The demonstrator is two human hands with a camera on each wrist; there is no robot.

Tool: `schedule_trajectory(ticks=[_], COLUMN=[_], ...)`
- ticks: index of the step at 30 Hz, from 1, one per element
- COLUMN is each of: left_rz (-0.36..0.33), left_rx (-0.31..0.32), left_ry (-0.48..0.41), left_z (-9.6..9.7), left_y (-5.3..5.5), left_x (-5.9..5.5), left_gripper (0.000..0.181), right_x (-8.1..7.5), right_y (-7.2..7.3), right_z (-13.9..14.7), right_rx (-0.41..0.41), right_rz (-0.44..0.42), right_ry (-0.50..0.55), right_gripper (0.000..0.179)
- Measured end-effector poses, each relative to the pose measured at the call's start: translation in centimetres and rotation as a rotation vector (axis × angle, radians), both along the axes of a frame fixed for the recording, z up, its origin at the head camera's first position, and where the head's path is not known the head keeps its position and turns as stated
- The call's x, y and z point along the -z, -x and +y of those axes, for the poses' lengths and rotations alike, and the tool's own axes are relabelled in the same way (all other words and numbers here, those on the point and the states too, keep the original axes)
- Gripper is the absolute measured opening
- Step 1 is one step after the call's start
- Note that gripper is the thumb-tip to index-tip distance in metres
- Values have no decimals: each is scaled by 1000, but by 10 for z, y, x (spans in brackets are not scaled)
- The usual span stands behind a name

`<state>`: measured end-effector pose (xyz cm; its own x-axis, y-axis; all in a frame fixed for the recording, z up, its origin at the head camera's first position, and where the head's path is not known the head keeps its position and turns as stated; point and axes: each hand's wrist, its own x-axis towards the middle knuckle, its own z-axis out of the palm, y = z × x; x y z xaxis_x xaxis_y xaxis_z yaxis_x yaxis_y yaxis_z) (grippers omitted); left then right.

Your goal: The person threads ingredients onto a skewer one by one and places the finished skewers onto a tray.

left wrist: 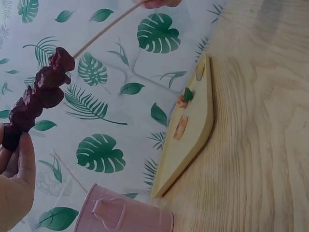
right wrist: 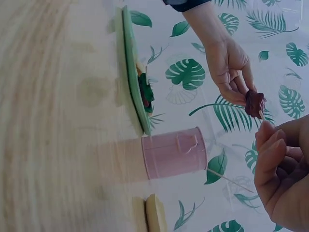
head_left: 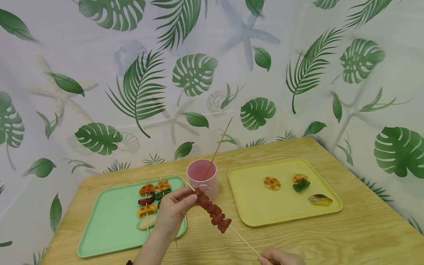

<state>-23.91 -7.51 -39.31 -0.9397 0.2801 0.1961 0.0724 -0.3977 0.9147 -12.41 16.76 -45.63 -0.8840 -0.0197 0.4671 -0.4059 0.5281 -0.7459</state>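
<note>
A skewer of dark red meat pieces (head_left: pixel 214 212) is held up over the table, slanting between both hands. My left hand (head_left: pixel 173 211) pinches it at the upper end of the meat, thumb and fingertips right at the top piece. At the bare lower end of the stick, my right hand (head_left: pixel 281 256) grips the wood between thumb and fingers. The left wrist view shows several meat pieces (left wrist: pixel 41 94) packed close together. Behind the left hand stands a pink bucket (head_left: pixel 202 186), a thin stick (head_left: pixel 220 143) leaning out of it.
On the left lies a green tray (head_left: pixel 109 221) with two loaded skewers, partly behind the left hand; one bears a yellow piece (head_left: pixel 146 210). A yellow tray (head_left: pixel 258 198) at right carries a round browned slice (head_left: pixel 272 183), a green piece (head_left: pixel 301 185) and a yellowish wedge (head_left: pixel 320 200).
</note>
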Motion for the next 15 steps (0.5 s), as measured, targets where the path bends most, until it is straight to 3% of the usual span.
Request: schedule_trajectory(ticks=[8, 12, 15], left_rz=[-80, -89, -90], left_rx=[-38, -55, -42], left_ry=[31, 47, 56], left_z=[-4, -5, -6], left_y=[7, 8, 9], left_x=[-5, -4, -3], left_gripper=[20, 17, 15], right_x=[2, 3, 5], right_y=[-2, 0, 1], right_z=[-5, -9, -11], right_rx=[-49, 3, 39], right_rz=[-19, 49, 55], right_ry=[61, 19, -1], right_gripper=[12, 18, 18])
